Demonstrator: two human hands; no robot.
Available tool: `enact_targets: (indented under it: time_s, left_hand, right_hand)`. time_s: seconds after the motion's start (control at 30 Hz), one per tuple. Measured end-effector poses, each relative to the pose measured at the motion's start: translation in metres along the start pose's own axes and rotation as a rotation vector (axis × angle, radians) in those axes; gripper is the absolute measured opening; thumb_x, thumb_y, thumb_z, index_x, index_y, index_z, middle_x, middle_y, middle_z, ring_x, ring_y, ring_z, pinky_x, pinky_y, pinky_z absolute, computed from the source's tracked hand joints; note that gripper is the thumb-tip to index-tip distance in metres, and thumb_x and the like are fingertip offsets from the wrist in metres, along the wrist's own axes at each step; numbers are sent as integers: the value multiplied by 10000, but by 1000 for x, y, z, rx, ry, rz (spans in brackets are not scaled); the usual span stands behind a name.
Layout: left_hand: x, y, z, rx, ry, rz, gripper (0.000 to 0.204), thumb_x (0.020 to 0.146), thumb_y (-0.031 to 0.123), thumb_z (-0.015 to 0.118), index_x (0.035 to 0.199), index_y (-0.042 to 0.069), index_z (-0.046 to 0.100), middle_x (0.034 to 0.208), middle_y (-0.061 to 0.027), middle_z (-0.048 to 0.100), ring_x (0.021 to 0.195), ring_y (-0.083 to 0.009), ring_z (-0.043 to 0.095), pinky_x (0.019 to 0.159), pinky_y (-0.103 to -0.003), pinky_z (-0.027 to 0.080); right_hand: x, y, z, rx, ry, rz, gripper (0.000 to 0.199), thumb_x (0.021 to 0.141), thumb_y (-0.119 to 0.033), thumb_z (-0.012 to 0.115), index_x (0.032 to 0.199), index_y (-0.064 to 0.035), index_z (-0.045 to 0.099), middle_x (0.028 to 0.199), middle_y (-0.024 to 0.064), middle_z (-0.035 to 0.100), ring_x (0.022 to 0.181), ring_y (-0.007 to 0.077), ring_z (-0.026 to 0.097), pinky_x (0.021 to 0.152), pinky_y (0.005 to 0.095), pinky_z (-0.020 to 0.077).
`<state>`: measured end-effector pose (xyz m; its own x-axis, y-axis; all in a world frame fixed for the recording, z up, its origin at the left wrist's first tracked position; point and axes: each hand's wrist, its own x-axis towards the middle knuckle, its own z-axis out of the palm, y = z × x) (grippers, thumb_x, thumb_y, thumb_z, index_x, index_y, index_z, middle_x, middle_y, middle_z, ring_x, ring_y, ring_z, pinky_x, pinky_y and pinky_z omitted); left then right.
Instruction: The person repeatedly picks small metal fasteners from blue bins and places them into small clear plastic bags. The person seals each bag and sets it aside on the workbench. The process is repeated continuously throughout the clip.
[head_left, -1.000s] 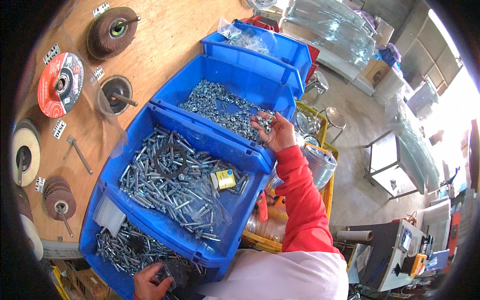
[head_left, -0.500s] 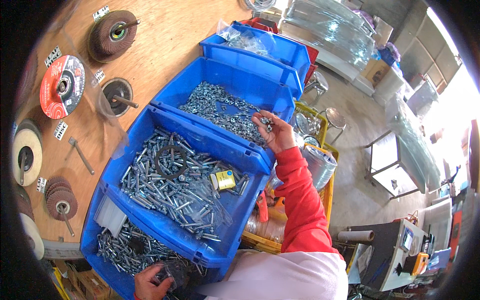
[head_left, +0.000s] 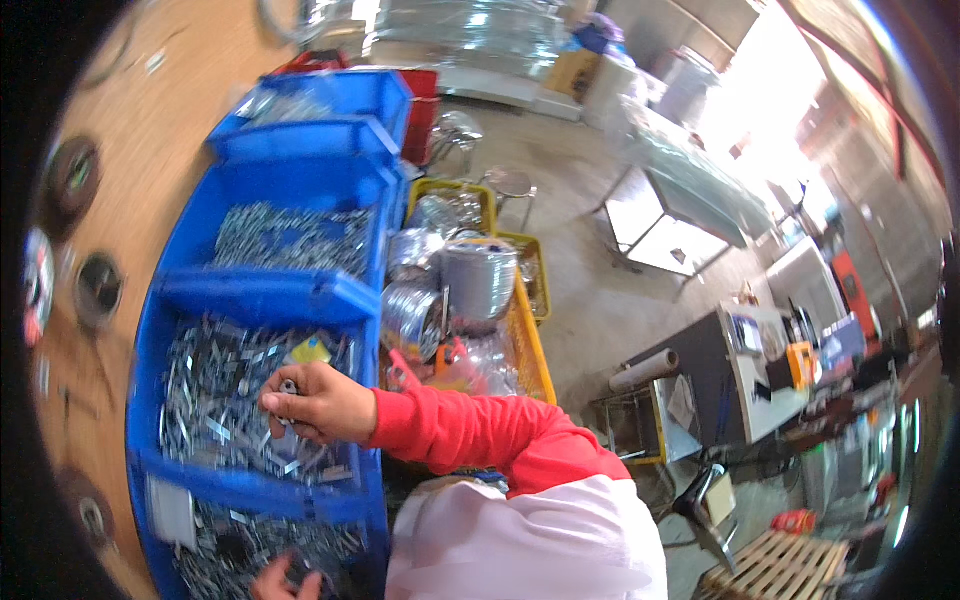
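My right hand, in a red sleeve, is closed around small metal nuts, with some showing at the fingertips. It is above the middle blue bin of loose bolts, below a small yellow box. At the lower edge my left hand is partly cut off and blurred. Its fingers are bent around what looks like a clear plastic bag, over the nearest bin's bolts. A farther blue bin holds a heap of small nuts.
Grinding discs hang on the wooden board at left. A yellow crate with wrapped rolls stands right of the bins. Beyond are metal stools, a wrapped table, a desk and a wooden pallet.
My right hand has come from the nut bin to above the bolt bin, its fingers closing over the nuts. The view has swung right. My left hand stays low over the nearest bin.
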<state>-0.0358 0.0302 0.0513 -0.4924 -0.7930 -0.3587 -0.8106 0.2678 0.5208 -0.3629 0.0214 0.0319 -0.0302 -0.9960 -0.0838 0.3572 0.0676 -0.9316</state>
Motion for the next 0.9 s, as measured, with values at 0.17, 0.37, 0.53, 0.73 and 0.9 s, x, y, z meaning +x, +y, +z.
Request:
enact_targets:
  time_s: [0.17, 0.37, 0.53, 0.73, 0.9]
  left_hand:
    - [-1, -16, 17, -9, 86, 219, 539, 747, 261, 864, 1180, -26, 718, 1109, -243, 734, 984, -357, 735, 887, -431, 567]
    - [-2, -38, 25, -221, 174, 393, 424, 730, 200, 848, 1072, -2, 698, 988, -200, 721, 927, -370, 715, 805, -457, 567]
    - [4, -34, 19, -216, -8, 196, 446, 721, 211, 828, 1088, -8, 700, 1021, -216, 726, 985, -397, 707, 872, -464, 562]
    - [7, -38, 21, -218, -6, 271, 567, 718, 215, 802, 1226, -12, 690, 1117, -266, 712, 1031, -411, 701, 916, -460, 562]
    - [6, -38, 24, -226, 21, 267, 532, 713, 216, 805, 1173, -33, 709, 1080, -278, 717, 1012, -416, 707, 923, -460, 562]
  right_hand:
    - [-44, 25, 68, -49, -120, 37, 256, 1046, -261, 634, 1167, -36, 650, 869, 47, 735, 560, 53, 521, 495, 243, 411]
    - [-60, 37, 119, -249, -236, -15, 262, 1036, -195, 626, 1133, 48, 634, 1003, 118, 752, 596, 37, 492, 526, 206, 370]
    - [-62, 48, 142, -504, -274, -116, 213, 1026, -78, 610, 1183, 54, 668, 1080, 112, 760, 786, 68, 583, 682, 223, 456]
    - [-66, 50, 140, -626, -236, -115, 266, 1018, -75, 631, 1257, 35, 670, 1123, 133, 765, 939, 144, 709, 814, 275, 550]
    - [-65, 58, 143, -575, -231, -217, 358, 1031, -154, 631, 1316, 62, 639, 1106, 136, 760, 777, 96, 638, 707, 249, 507]
